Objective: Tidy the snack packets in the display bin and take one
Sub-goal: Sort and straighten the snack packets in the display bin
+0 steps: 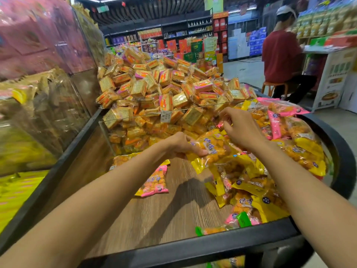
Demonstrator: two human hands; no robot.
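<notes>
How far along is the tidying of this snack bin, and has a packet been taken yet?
Partly done: most packets sit heaped at the right of the wood-floored bin. In hand: the left hand grips a yellow snack packet; the right hand pinches another. Left: the stray pink packet remains on the floor.

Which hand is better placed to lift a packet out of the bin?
Left, probably: the left hand already grips a yellow packet at the pile's edge. The right hand is pinching something among the packets farther back.

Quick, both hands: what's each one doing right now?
Left hand: grips a yellow packet by its near edge.
Right hand: fingers curled, pinching a pink packet edge in the pile.
</notes>
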